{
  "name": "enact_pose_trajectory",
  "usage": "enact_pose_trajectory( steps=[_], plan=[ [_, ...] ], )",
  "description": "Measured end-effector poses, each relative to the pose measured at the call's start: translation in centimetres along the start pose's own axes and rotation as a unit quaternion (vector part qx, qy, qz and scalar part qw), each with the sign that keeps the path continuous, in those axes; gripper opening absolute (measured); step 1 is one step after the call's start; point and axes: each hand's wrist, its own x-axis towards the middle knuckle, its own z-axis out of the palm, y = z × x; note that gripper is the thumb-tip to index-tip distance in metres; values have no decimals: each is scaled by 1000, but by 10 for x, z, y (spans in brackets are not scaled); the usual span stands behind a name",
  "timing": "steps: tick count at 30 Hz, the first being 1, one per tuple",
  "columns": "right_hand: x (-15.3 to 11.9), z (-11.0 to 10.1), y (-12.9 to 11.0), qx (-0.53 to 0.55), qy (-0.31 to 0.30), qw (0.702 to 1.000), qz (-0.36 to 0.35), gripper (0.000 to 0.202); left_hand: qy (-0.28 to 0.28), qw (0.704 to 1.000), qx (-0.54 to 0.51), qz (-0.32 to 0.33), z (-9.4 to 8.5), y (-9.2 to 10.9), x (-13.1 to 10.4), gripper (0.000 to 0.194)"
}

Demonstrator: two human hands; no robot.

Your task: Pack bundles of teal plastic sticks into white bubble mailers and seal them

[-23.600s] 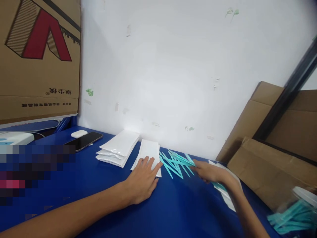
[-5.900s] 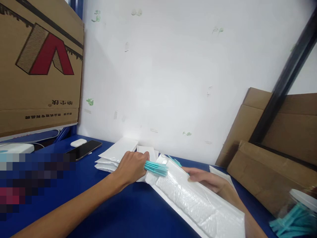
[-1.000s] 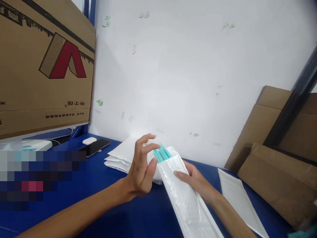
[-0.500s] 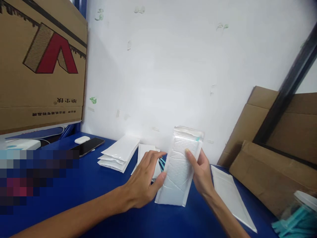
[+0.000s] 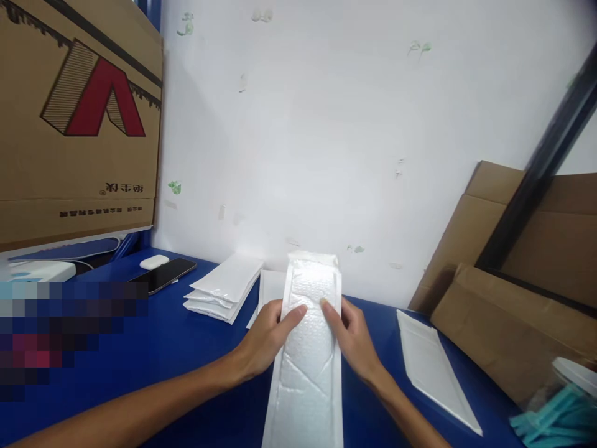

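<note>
Padded envelope (image 5: pixel 305 379) gripped from both sides, no teal showing at its top

Left hand (image 5: pixel 263 337) and right hand (image 5: pixel 355 339) each pinched a long edge of the padded envelope: thumbs on the near face, fingers curled behind and mostly hidden. Envelope stood roughly upright between them, lower end running out of view. Top edge looked puckered; could not tell whether it was sealed.

Latest change: left hand had gone from a loose spread at the envelope's edge to a firm hold. Judged to mean steadier, two-sided control of a probably filled packet.

Against the earlier views: a second before, teal sticks poked from the mouth; half a second before, only a teal trace remained near the top corner. By now none showed. The envelope had also shifted leftward and come closer to straight.

Outward: another white envelope (image 5: pixel 271 287) lay partly hidden behind left hand, a white stack (image 5: pixel 228 277) beyond it to the left, then a dark phone (image 5: pixel 171 275). To the right, a flat envelope (image 5: pixel 433 367) on the blue table (image 5: pixel 191 345); past that, a clear jar (image 5: pixel 545 389) of teal strips (image 5: pixel 555 415) near the folded cardboard (image 5: pixel 504 330).
</note>
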Motion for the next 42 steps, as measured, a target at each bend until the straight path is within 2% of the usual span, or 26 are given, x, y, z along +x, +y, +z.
enact_pose_trajectory(
  steps=[3, 5, 11, 15, 19, 25, 30, 35, 40, 42],
  plan=[
    [-4, 4, 5, -114, -35, 992, -44, 38, 69, 995, -72, 11, -4, 1, 5, 35],
    [-5, 4, 6, -136, -37, 989, -52, 40, 83, 993, -86, 17, -7, 2, 9, 34],
    [5, -4, 8, -21, 67, 997, 44, 35, 10, 995, -102, -14, -7, 1, 10, 19],
    [10, -5, 13, 9, 102, 993, 51, 34, -20, 994, -101, -38, -2, -2, 6, 25],
    [13, -4, 13, 58, 82, 993, 70, 38, 23, 990, -126, -54, -3, -9, 8, 26],
    [15, -8, 11, 82, 65, 991, 78, 46, 99, 980, -153, -77, -7, -16, 13, 46],
    [15, -7, 10, 66, 42, 996, 47, 39, 108, 980, -144, -80, -8, -12, 15, 30],
    [11, -3, 4, 98, 9, 994, 40, 34, 149, 972, -148, -109, -13, -15, 18, 21],
    [8, -3, 11, 146, 17, 989, 20, 42, 109, 966, -212, -105, -17, -14, 18, 21],
    [8, -4, 15, 166, 16, 986, 19, 45, 108, 968, -196, -114, -16, -11, 17, 22]
  ],
)
